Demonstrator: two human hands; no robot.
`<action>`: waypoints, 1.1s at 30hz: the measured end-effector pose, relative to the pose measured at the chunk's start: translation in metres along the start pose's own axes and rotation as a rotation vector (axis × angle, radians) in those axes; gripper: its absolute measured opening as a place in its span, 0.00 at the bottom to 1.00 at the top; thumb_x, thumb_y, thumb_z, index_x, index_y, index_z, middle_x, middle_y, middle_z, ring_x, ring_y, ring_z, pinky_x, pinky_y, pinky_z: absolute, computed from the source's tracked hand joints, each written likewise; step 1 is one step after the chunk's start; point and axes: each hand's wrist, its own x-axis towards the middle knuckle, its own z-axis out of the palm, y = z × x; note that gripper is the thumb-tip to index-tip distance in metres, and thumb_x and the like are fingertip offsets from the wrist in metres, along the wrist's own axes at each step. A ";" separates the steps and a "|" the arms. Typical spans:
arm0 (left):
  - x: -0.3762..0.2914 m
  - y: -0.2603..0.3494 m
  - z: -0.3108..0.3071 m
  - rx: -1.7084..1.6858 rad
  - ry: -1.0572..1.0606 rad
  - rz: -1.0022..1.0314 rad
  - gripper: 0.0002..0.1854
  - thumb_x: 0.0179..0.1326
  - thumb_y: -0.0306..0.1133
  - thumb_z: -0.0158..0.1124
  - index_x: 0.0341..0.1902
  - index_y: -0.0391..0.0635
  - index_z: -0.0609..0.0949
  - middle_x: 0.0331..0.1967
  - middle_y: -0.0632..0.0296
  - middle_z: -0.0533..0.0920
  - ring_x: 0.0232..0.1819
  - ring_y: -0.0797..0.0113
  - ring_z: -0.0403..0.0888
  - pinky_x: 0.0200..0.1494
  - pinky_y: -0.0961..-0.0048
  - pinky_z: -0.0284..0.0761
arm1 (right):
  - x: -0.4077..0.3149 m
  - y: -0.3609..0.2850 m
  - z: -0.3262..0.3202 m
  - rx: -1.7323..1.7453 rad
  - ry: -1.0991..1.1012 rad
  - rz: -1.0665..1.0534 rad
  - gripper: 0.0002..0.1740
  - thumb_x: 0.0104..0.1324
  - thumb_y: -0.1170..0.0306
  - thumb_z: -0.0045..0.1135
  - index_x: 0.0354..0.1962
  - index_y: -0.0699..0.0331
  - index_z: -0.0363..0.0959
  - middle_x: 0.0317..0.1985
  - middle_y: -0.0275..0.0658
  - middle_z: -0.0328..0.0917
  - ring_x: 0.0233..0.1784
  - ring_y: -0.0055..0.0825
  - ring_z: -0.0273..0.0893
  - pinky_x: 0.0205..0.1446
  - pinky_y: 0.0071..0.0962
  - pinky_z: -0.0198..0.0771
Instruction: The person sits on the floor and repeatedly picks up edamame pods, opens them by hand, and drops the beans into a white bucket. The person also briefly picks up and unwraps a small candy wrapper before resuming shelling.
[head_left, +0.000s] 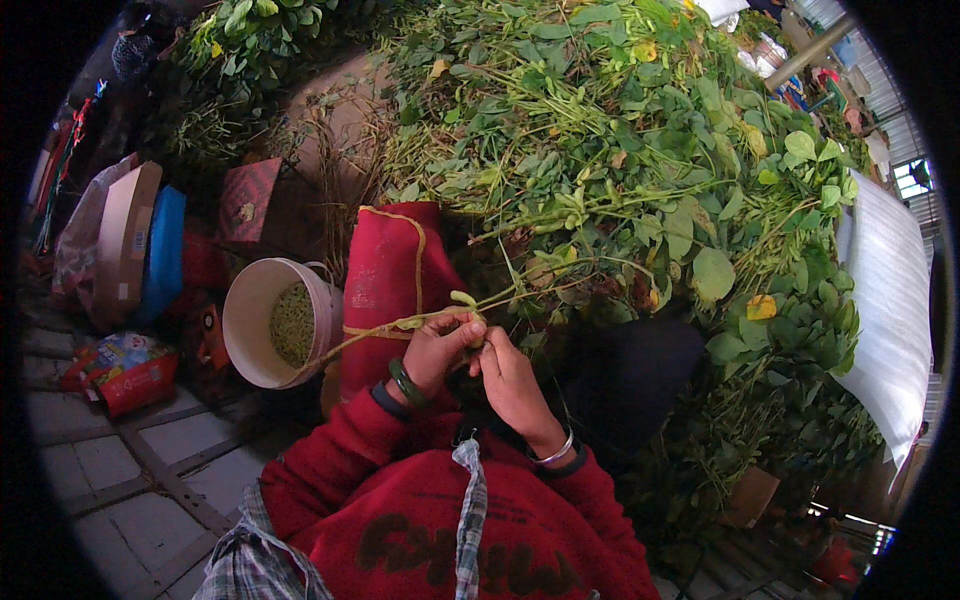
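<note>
My left hand (442, 346) grips a long green plant stem (382, 327) that bears a few pods. Close against it, my right hand (511, 381) has thumb and finger pinched at a pod (477, 340) beside the stem; how much of it each hand holds is partly hidden by the fingers. Another pod (463, 298) sticks up just above my left fingertips. The stem's lower end runs left to the rim of a white bucket (241, 330), which holds green pods or beans (294, 324). A red cloth or sack with yellow cord (390, 262) lies just behind my left hand.
A big heap of leafy bean plants (600, 150) spreads ahead and to the right. At the left stand a cardboard box (124, 232), a blue container (163, 251) and a red printed package (127, 371). A white sack (889, 315) lies at the right edge.
</note>
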 end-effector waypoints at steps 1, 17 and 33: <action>-0.001 0.000 0.000 0.041 -0.014 0.033 0.07 0.62 0.33 0.56 0.34 0.42 0.76 0.26 0.64 0.78 0.21 0.73 0.74 0.24 0.79 0.71 | 0.000 0.000 0.000 0.008 -0.017 0.038 0.09 0.67 0.70 0.35 0.40 0.67 0.61 0.22 0.41 0.69 0.26 0.32 0.70 0.32 0.30 0.65; 0.001 0.004 0.000 0.345 -0.087 0.109 0.09 0.62 0.38 0.58 0.34 0.46 0.73 0.23 0.72 0.71 0.19 0.84 0.62 0.22 0.85 0.57 | -0.005 -0.003 -0.002 -0.228 0.064 -0.079 0.07 0.68 0.71 0.37 0.38 0.66 0.62 0.23 0.46 0.69 0.24 0.38 0.70 0.29 0.32 0.65; -0.005 0.007 0.007 0.043 -0.017 -0.019 0.08 0.62 0.31 0.48 0.41 0.44 0.74 0.23 0.68 0.74 0.19 0.82 0.65 0.19 0.85 0.56 | 0.000 -0.011 0.007 -0.269 0.256 -0.095 0.05 0.65 0.73 0.42 0.31 0.66 0.62 0.21 0.45 0.72 0.22 0.40 0.73 0.26 0.34 0.65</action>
